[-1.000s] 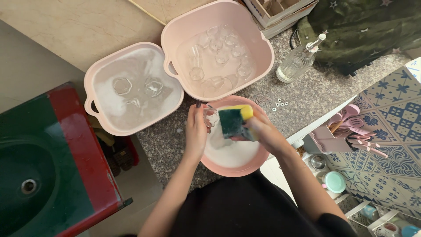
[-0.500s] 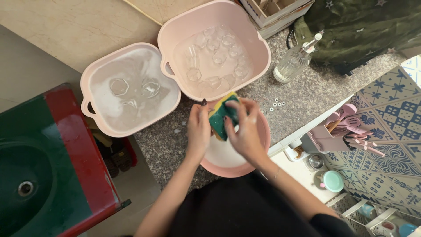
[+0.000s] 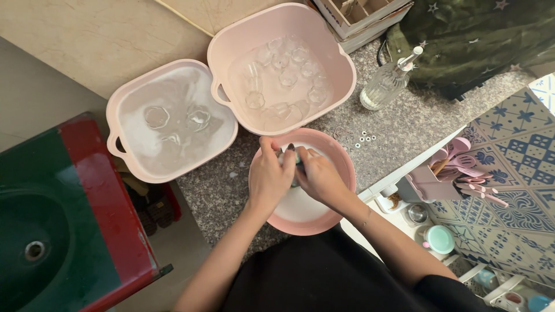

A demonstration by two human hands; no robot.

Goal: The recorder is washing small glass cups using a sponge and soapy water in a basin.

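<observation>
Pink and round, the bowl (image 3: 324,216) sits on the speckled counter (image 3: 399,124), nearest the person, and serves as the landmark. Both hands meet over its far half. The left hand (image 3: 270,178) is curled shut around something small at the bowl's far rim; what it grips is mostly hidden, though a bit of clear glass (image 3: 281,153) shows at the fingertips. The right hand (image 3: 319,176) presses against it, fingers closed on a sponge (image 3: 296,156) of which only a greenish edge peeks out between the two hands. White soapy water fills the bowl under them.

Just beyond the bowl stands a square pink tub (image 3: 341,69) holding many clear glasses in water. To the left of the bowl, touching that tub, is a second pink tub (image 3: 115,144) with foamy water and two or three glasses. Right of the bowl and farther back stands a glass pump bottle (image 3: 386,85). Small white rings (image 3: 363,138) lie on the counter just right of the bowl's far rim. Far left of the bowl is a green sink (image 3: 40,231) edged in red.
</observation>
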